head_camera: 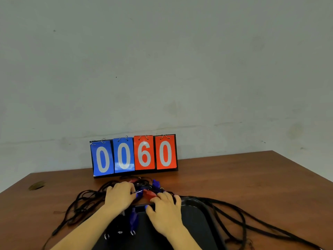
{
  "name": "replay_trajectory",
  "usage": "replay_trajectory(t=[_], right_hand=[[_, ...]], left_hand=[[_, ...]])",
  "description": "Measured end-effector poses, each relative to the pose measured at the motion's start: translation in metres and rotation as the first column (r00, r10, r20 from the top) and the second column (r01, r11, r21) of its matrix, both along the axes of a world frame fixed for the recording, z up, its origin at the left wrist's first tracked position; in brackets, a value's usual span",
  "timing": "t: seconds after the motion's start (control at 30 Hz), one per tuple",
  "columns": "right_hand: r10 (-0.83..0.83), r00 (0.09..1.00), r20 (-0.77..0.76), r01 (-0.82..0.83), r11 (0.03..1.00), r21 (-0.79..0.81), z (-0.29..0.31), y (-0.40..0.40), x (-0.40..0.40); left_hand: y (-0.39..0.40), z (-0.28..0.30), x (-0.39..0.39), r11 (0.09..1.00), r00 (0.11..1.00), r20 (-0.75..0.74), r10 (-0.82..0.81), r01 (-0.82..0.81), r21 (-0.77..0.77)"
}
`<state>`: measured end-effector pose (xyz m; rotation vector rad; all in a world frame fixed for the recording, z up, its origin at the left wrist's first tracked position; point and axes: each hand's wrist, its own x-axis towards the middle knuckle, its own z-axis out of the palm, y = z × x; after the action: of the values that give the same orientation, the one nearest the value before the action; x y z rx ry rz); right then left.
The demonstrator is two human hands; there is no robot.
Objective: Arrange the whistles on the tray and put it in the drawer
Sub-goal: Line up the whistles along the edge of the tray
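black cords [234, 213] tangle round tray [198, 213]; scoreboard [134, 155] behind; left hand [119, 196], right hand [165, 210] curled on whistles [148, 193].

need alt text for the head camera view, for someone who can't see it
Two bare hands, the left hand and right hand, reach into a tangle of red and blue whistles with black cords, at the far edge of a black tray on a brown table. Behind stands a flip scoreboard reading 0060.

Bare forearms, no sleeves; fingers [137, 195] tipped blue (nail polish, seemingly, though blurred).
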<state>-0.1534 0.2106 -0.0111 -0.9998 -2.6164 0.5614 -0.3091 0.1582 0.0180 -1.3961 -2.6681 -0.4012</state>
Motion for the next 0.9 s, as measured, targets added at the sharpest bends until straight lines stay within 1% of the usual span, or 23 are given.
replay_trajectory(t=[0.1, 0.17, 0.27, 0.33, 0.4, 0.5, 0.67, 0.8, 0.9], right_hand=[[-0.056, 0.995, -0.087, 0.054, 0.998, -0.023, 0.002, 0.005, 0.000], [-0.082, 0.990, -0.117, 0.079, 0.996, -0.027, 0.004, 0.008, 0.001], [-0.070, 0.995, -0.071, 0.071, 0.997, 0.004, 0.004, 0.008, 0.003], [-0.038, 0.999, -0.016, 0.038, 0.999, 0.023, 0.002, 0.007, 0.004], [-0.023, 1.000, 0.019, 0.023, 0.999, 0.029, 0.003, 0.006, 0.003], [-0.058, 0.998, -0.026, 0.058, 0.998, -0.002, 0.007, 0.004, 0.003], [-0.157, 0.978, -0.136, 0.158, 0.987, -0.009, 0.017, -0.001, 0.006], [-0.183, 0.956, -0.228, 0.191, 0.982, 0.013, 0.021, -0.001, 0.010], [-0.172, 0.931, -0.321, 0.185, 0.983, 0.010, 0.020, 0.000, 0.013]], left_hand=[[-0.001, 0.003, 0.002, 0.994, 0.996, 0.085, -0.007, -0.002, 0.105], [-0.005, 0.008, 0.003, 0.983, 0.988, 0.153, -0.018, -0.010, 0.184], [-0.014, 0.017, 0.005, 0.940, 0.964, 0.252, -0.081, -0.010, 0.342], [-0.023, 0.022, 0.011, 0.884, 0.926, 0.340, -0.166, -0.013, 0.467], [-0.033, 0.027, 0.019, 0.840, 0.884, 0.407, -0.229, -0.031, 0.542], [-0.043, 0.028, 0.036, 0.803, 0.823, 0.487, -0.293, -0.064, 0.592], [-0.057, 0.013, 0.061, 0.781, 0.772, 0.520, -0.366, -0.049, 0.623], [-0.062, -0.001, 0.062, 0.803, 0.763, 0.521, -0.383, -0.004, 0.596], [-0.065, -0.006, 0.066, 0.783, 0.790, 0.439, -0.428, 0.081, 0.617]])
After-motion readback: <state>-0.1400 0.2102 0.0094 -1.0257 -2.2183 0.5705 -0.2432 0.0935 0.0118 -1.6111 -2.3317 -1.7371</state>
